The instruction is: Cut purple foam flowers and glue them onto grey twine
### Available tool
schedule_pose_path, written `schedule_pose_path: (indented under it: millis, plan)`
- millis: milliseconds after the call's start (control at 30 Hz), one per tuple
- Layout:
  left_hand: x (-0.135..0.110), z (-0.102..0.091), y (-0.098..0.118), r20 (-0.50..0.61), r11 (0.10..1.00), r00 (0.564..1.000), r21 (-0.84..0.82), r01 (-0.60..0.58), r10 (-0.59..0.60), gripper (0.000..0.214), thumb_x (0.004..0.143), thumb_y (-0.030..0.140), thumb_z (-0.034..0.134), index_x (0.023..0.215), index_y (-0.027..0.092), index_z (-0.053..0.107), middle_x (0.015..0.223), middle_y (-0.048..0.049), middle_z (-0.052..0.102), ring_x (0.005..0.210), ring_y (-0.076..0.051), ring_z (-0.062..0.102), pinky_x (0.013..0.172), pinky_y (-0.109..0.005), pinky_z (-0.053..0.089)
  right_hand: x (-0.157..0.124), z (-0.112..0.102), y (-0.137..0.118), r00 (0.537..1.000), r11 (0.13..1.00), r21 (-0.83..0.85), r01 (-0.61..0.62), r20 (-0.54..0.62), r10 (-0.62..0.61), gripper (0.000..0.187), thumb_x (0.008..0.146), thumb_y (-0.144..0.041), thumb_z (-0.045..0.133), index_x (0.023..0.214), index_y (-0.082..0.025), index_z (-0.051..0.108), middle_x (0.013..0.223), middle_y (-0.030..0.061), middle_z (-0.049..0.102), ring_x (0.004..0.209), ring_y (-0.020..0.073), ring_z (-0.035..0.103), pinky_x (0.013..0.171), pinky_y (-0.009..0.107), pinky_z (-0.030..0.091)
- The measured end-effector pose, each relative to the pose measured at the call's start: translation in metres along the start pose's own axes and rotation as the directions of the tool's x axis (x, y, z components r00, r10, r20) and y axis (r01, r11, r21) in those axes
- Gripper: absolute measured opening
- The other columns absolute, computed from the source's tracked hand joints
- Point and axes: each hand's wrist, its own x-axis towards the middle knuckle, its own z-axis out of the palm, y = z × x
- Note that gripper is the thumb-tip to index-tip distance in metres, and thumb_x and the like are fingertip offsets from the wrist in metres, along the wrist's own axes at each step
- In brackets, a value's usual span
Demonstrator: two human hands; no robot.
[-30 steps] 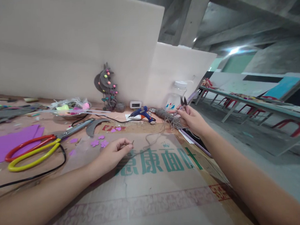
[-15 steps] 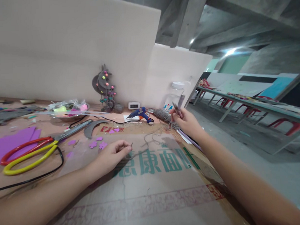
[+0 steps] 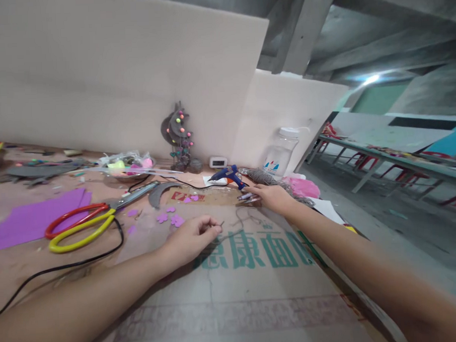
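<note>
Strand of grey yarn in the head view lies loosely over the printed sheet, its tip pinched by the curled left hand. The right hand, fingers partly extended, touches small snips beside the glue gun; whether it grips them I cannot tell.

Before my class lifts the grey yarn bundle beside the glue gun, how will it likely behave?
The grey yarn bundle is probably floppy, since its strands lie slack. Their thinness suggests it is light. It may tangle, as strands splay beside the right hand.
</note>
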Motion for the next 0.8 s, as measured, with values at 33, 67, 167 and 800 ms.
schedule_pose_path:
  millis: [33, 67, 167, 800]
  plan:
    - [0.0, 0.0, 0.001, -0.006, 1.0, 1.0, 0.004, -0.004, 0.004, 0.026, 0.084, 0.042, 0.051, 0.084, 0.017, 0.059, 0.063, 0.004, 0.05, 0.058, -0.01, 0.043, 0.052, -0.021, 0.03, 0.006, 0.002, 0.0, 1.0, 1.0, -0.003, 0.004, 0.012, -0.004, 0.051, 0.081, -0.025, 0.06, 0.131, -0.031, 0.054, 0.118, 0.008, 0.066, 0.086, 0.0216, 0.069, 0.069, 0.025, 0.049]
    - [0.0, 0.0, 0.001, -0.008, 1.0, 1.0, 0.006, -0.009, 0.009, 0.026, 0.084, 0.041, 0.051, 0.084, 0.017, 0.059, 0.064, 0.0035, 0.051, 0.059, -0.011, 0.044, 0.053, -0.021, 0.031, 0.012, 0.005, 0.001, 1.0, 1.0, 0.001, 0.004, 0.019, -0.004, 0.05, 0.079, -0.023, 0.06, 0.129, -0.029, 0.056, 0.118, 0.0085, 0.066, 0.087, 0.0219, 0.069, 0.07, 0.026, 0.049]
    - [-0.001, 0.0, 0.005, 0.0, 1.0, 1.0, 0.009, -0.021, 0.021, 0.024, 0.083, 0.038, 0.051, 0.084, 0.016, 0.06, 0.069, 0.0016, 0.055, 0.063, -0.012, 0.048, 0.055, -0.021, 0.033, 0.021, 0.011, -0.001, 1.0, 1.0, 0.014, -0.007, 0.005, 0.007, 0.05, 0.079, -0.017, 0.057, 0.128, -0.026, 0.058, 0.117, 0.0102, 0.067, 0.088, 0.0231, 0.069, 0.071, 0.027, 0.05]
    - [-0.004, -0.002, 0.019, 0.029, 0.99, 0.999, 0.136, -0.037, 0.034, 0.022, 0.079, 0.032, 0.05, 0.084, 0.016, 0.065, 0.075, -0.0011, 0.066, 0.066, -0.015, 0.054, 0.057, -0.023, 0.036, 0.113, -0.035, -0.125, 0.938, 0.885, 0.328, 0.33, -0.222, -0.267, 0.035, 0.083, -0.013, 0.056, 0.115, -0.025, 0.065, 0.115, 0.0024, 0.068, 0.102, 0.019, 0.064, 0.085, 0.026, 0.046]
